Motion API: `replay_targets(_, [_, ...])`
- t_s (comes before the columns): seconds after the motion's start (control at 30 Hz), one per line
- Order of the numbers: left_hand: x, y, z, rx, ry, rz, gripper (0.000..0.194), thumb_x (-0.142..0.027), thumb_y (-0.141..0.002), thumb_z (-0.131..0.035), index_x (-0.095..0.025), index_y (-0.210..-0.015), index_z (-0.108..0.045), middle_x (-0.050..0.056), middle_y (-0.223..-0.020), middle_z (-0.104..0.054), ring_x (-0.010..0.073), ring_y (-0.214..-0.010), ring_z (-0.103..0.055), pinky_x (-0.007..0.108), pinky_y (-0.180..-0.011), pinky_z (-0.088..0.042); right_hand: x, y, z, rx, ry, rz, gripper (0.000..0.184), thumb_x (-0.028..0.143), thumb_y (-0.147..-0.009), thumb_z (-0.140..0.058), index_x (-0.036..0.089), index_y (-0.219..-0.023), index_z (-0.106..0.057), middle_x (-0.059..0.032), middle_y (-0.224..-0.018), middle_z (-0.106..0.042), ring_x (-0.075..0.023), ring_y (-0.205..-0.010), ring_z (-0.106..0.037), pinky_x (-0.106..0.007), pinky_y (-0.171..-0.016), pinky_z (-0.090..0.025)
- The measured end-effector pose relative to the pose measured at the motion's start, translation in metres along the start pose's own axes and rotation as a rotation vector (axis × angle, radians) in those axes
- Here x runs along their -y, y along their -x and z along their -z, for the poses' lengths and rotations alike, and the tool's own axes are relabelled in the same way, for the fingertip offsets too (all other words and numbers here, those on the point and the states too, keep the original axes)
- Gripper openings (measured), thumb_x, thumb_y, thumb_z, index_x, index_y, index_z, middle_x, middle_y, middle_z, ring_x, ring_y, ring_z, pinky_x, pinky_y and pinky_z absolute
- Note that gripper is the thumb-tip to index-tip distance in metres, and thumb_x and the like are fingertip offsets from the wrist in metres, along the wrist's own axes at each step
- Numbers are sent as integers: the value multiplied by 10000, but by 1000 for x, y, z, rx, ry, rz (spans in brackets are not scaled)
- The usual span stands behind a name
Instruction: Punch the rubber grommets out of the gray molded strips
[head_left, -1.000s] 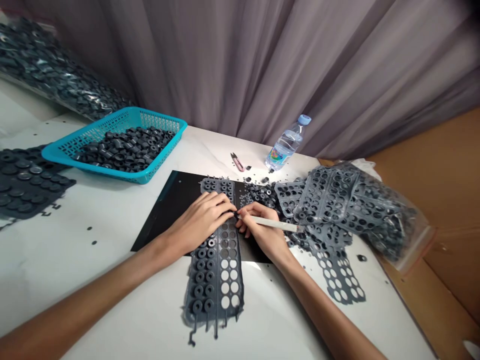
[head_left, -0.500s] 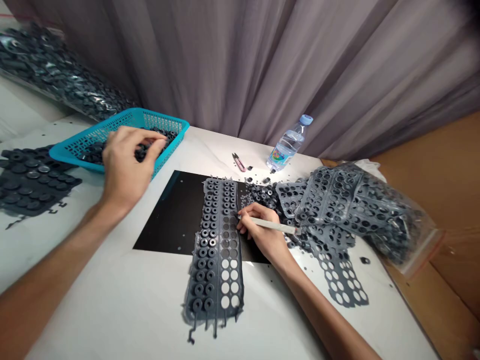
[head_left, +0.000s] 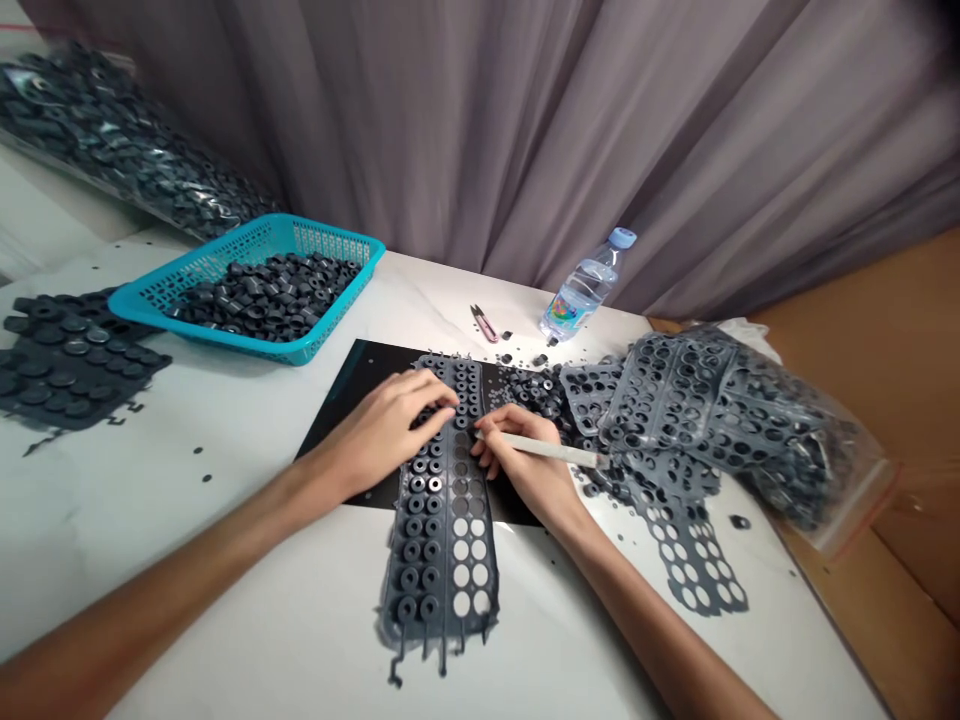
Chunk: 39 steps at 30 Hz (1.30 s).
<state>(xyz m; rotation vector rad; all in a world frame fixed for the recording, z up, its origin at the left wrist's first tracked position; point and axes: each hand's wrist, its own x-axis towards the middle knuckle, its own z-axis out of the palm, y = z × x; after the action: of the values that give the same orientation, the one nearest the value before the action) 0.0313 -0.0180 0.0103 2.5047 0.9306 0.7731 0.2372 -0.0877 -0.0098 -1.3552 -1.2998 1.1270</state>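
My left hand [head_left: 390,425] hovers over the upper part of a dark grey rubber sheet [head_left: 442,540] that carries rows of round rubber pieces with centre holes. Its thumb and forefinger are slightly apart above these pieces, and I see nothing between them. My right hand [head_left: 529,455], closed, grips a white pen-like tool [head_left: 551,450] beside the sheet's right edge; the working tip is hidden near the fingers. Down the sheet's right half run cut-out round holes, while pieces still sit in its left half. Beneath the sheet lies a black mat [head_left: 337,400].
A blue basket [head_left: 300,350] of loose rubber pieces stands back left, by a stuffed plastic bag [head_left: 135,150]. More sheets lie at left [head_left: 75,370]. Pink thread snips [head_left: 485,324] and a water bottle [head_left: 585,290] are behind. Punched sheets [head_left: 667,400] and a bag [head_left: 817,460] fill the right.
My left hand has moved right from the basket to above the sheet's upper part. My right hand keeps its grip on the white tool beside the sheet. The view has shifted slightly.
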Motion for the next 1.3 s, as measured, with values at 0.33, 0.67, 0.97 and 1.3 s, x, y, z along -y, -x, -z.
replay_targets(0.33, [-2,5,-16,74,-179,-128,188,-294,-1045,-545,-211,-1123,-694,42,-1099,-705,240,-1010,-601,415,-893,-423,-4,-3,0,2,68,26,180,358,-923,-631,186,-875,-647,-18,-716,-697,-127,-559,-613,-210,-474,-486])
replay_targets(0.67, [40,-8,45,-641,8,229,257,-439,-1000,-578,-225,-1032,-718,37,-1047,-709,191,-957,-655,355,-851,-503,-4,-1,0,16,52,5,146,323,-929,-616,181,-900,-641,-23,-736,-697,-133,-604,-639,-189,-466,-474])
replay_targets(0.97, [81,9,88,-663,-496,325,340,-407,-1034,-500,-295,-1319,-650,53,-1347,-626,327,-1310,-484,570,-1078,-365,-5,-8,13,-83,-34,49,189,362,-945,-630,173,-935,-635,-30,-730,-713,-132,-546,-630,-229,-487,-539])
replay_targets(1.3, [-3,-18,-15,58,-151,-87,203,-288,-1059,-514,-210,-1161,-670,38,-1133,-676,215,-1041,-613,396,-983,-437,-14,-15,17,-34,-8,46,210,383,-926,-652,174,-909,-655,-30,-742,-719,-129,-561,-630,-221,-491,-544])
